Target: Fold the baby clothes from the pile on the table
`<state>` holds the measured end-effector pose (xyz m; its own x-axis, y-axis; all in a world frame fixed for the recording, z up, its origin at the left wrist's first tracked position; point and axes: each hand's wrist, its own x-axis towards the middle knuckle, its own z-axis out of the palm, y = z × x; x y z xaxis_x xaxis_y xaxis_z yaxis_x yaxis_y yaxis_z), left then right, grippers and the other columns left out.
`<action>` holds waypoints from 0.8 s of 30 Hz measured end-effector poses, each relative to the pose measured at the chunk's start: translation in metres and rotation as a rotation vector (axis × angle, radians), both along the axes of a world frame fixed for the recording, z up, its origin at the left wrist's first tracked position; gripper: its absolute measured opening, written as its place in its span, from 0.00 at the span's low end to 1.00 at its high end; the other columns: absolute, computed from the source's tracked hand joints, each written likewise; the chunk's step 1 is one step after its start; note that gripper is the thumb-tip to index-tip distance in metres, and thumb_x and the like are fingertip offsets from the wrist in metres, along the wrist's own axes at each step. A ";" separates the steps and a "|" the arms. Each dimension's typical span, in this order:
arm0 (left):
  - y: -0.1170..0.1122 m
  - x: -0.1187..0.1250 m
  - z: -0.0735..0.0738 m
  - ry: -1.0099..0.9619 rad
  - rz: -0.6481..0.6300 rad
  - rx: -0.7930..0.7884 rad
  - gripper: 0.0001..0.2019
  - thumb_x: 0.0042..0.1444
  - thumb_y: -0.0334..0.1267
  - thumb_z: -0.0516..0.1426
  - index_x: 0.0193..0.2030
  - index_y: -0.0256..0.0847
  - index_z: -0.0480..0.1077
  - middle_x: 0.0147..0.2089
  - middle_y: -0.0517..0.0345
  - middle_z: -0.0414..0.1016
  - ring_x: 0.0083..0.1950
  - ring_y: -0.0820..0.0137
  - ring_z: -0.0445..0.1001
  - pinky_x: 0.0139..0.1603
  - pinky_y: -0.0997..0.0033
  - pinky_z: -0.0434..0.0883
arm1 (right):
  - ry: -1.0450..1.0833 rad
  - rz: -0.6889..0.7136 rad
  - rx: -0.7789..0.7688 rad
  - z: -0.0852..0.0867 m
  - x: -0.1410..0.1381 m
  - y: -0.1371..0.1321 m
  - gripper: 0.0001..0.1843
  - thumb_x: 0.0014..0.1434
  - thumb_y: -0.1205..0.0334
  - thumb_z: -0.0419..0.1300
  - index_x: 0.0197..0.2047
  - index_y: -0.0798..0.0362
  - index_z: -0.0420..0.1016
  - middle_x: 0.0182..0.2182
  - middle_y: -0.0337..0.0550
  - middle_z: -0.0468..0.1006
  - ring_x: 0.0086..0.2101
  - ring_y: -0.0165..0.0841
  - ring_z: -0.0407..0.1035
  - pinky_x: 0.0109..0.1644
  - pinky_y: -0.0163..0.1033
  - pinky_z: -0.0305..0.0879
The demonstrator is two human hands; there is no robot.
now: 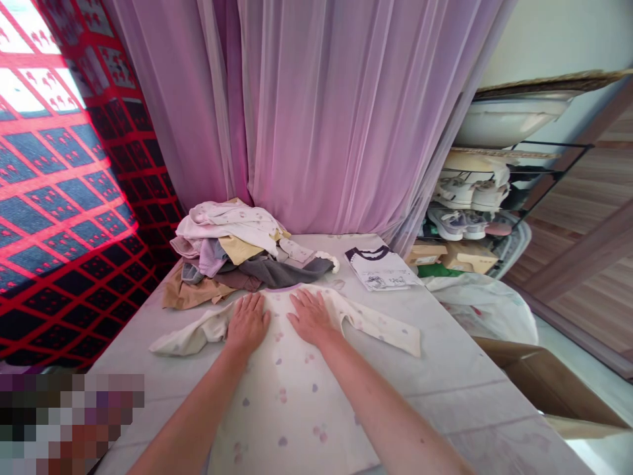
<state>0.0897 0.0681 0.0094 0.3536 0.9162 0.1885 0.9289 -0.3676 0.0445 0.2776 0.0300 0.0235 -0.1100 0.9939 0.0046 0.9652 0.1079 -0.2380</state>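
Observation:
A white long-sleeved child's top [287,389] with small hearts and cherries lies spread on the table, its purple-edged neckline away from me and both sleeves out to the sides. My left hand [248,322] rests flat on its upper left, near the shoulder. On the upper right of the chest lies my right hand [312,316], palm down with fingers stretched out. Neither hand grips the cloth. My forearms cover parts of the top's sides.
A heap of crumpled clothes [232,244] sits at the back left. At the back right lies a folded white shirt [380,267] with a dark collar. Purple curtains [316,112] hang behind the table [445,389]. An open cardboard box [554,382] and a shoe rack [534,173] stand to the right.

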 end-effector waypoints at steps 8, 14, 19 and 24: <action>0.004 -0.002 -0.003 -0.053 0.105 -0.040 0.28 0.62 0.45 0.45 0.66 0.35 0.60 0.68 0.46 0.61 0.69 0.53 0.57 0.68 0.45 0.53 | -0.047 -0.239 -0.041 -0.012 0.022 0.025 0.32 0.67 0.47 0.40 0.70 0.51 0.51 0.70 0.49 0.47 0.68 0.41 0.40 0.68 0.54 0.35; 0.005 0.000 -0.002 -0.055 0.108 -0.041 0.27 0.62 0.45 0.46 0.66 0.36 0.61 0.69 0.47 0.60 0.69 0.54 0.56 0.67 0.43 0.53 | -0.036 -0.190 -0.015 0.002 0.031 0.011 0.29 0.68 0.50 0.41 0.67 0.51 0.58 0.69 0.49 0.53 0.66 0.40 0.46 0.67 0.50 0.41; 0.005 0.000 0.000 -0.043 0.107 -0.045 0.27 0.62 0.44 0.45 0.66 0.36 0.61 0.69 0.47 0.60 0.69 0.54 0.56 0.67 0.44 0.53 | -0.085 -0.549 0.077 0.023 0.102 -0.036 0.23 0.66 0.60 0.43 0.61 0.51 0.67 0.59 0.51 0.69 0.57 0.39 0.61 0.58 0.44 0.56; 0.005 0.000 0.000 -0.045 0.112 -0.043 0.27 0.62 0.44 0.45 0.65 0.35 0.61 0.68 0.46 0.61 0.69 0.54 0.57 0.67 0.44 0.53 | -0.156 -0.683 -0.171 0.028 0.169 -0.077 0.22 0.61 0.47 0.54 0.50 0.53 0.75 0.52 0.55 0.72 0.53 0.46 0.65 0.51 0.48 0.60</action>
<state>0.0896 0.0735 0.0099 0.2407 0.9570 0.1617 0.9607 -0.2587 0.1009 0.4466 -0.0475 0.0516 0.5500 0.8261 -0.1225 0.8278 -0.5587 -0.0512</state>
